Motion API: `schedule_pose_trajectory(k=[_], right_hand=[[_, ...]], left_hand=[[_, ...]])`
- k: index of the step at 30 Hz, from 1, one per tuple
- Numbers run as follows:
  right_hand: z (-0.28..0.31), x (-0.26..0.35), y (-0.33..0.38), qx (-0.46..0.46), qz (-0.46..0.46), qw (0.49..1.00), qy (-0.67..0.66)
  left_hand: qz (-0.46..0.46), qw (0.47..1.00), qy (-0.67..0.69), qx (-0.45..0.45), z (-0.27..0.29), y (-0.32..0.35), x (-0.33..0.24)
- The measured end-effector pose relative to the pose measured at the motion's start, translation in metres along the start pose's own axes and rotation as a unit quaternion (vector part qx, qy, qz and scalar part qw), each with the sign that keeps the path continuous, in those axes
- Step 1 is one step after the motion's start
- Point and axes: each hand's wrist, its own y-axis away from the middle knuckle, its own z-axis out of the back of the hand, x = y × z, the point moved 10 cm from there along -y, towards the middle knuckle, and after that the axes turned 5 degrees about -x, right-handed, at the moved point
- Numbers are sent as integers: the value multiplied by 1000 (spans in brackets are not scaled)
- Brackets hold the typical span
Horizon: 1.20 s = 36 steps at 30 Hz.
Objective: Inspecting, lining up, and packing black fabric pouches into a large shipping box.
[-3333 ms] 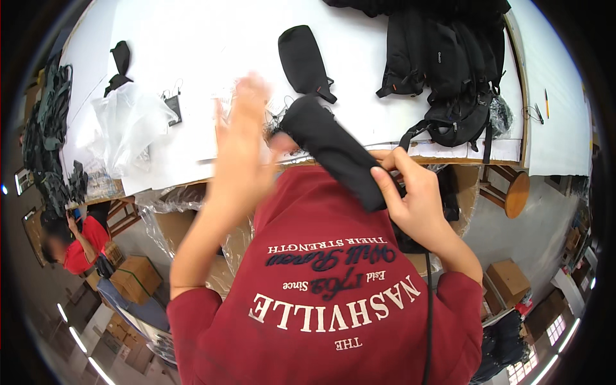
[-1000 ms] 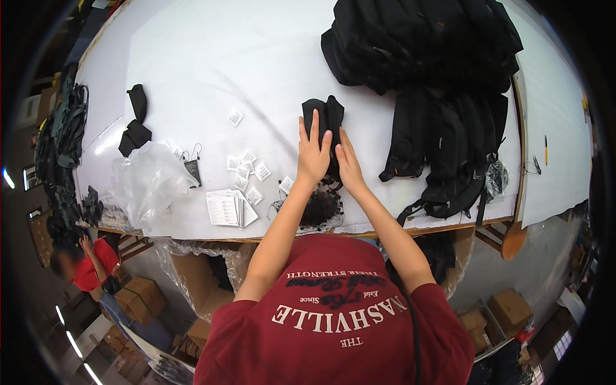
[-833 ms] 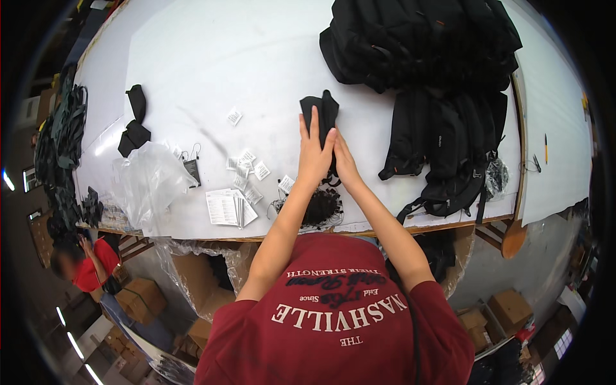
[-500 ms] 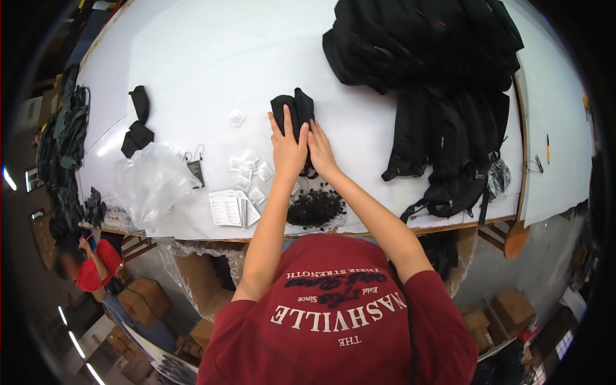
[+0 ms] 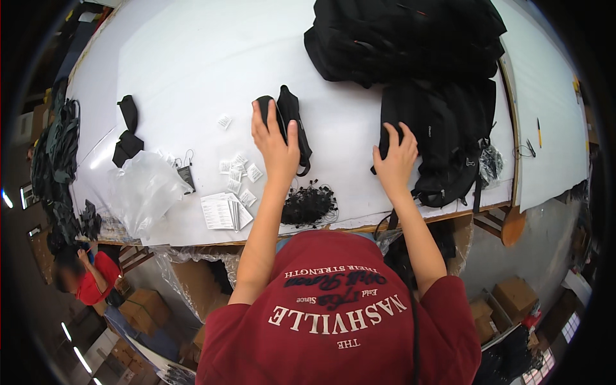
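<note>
My left hand (image 5: pixel 277 151) lies over a black fabric pouch (image 5: pixel 264 104) at the middle of the white table, its fingers spread and its thumb apart. Just right of that hand, a second narrow black piece with a loop (image 5: pixel 297 122) shows, perhaps part of the same pouch. My right hand (image 5: pixel 396 160) is at the left edge of a black bag (image 5: pixel 436 128) in the pile, fingers spread and touching the fabric. A heap of small black tags with cords (image 5: pixel 310 204) lies between my forearms. White printed cards (image 5: pixel 221 212) and small white packets (image 5: pixel 237 168) are left of my left forearm.
A large stack of black bags (image 5: pixel 410 38) fills the far right. A clear plastic bag (image 5: pixel 144 196) and black fabric pieces (image 5: pixel 128 146) lie at left. Dark straps (image 5: pixel 54 154) hang by the left edge. Another person in red (image 5: pixel 99 279) is beyond. A pen (image 5: pixel 539 133) lies far right.
My hands have separated. The right hand left the black pouch and moved right to the black bag pile; the left stayed on the pouch. The view has shifted slightly.
</note>
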Motion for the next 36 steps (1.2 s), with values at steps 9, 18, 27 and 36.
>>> schedule_pose_trajectory(k=[9, 18, 27, 36], right_hand=[[1, -36, -9, -52, -62, 997, 10], [74, -9, 29, 2, -232, 801, -552], [81, 27, 69, 125, -358, 721, -581], [54, 80, 107, 421, -329, 278, -798]], left_hand=[[-51, 959, 205, 187, -57, 64, -81], [-351, 903, 118, 219, 21, 92, -178], [-102, 977, 120, 142, 54, 48, -87], [-66, 873, 410, 257, 97, 72, -79]])
